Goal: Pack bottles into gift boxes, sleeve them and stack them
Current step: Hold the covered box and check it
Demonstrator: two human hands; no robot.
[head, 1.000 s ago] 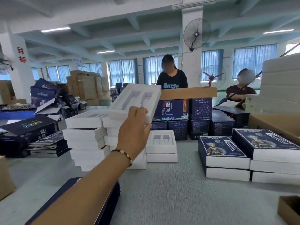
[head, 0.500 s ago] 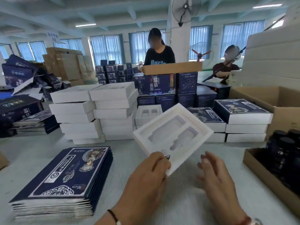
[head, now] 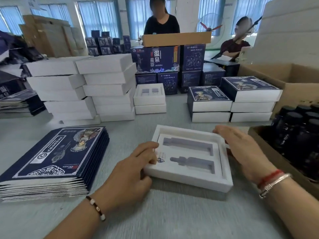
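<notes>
Here we have one open white cardboard gift box (head: 188, 159) lying flat on the grey table (head: 172, 218) between our two hands, its white foam insert showing two empty bottle-shaped recesses. Our left hand (head: 131, 173) grips the box's left edge, fingers curled over the rim and thumb against the side wall. Our right hand (head: 241, 149) rests on the right rim with fingers straight and slightly spread. To the left lies one stack of flat navy printed sleeves (head: 55, 159). To the right, one brown carton (head: 269, 152) holds several dark bottles (head: 298, 130). Farther back, we count two tall stacks of white boxes (head: 82, 87) and two short stacks of sleeved boxes (head: 231, 99).
</notes>
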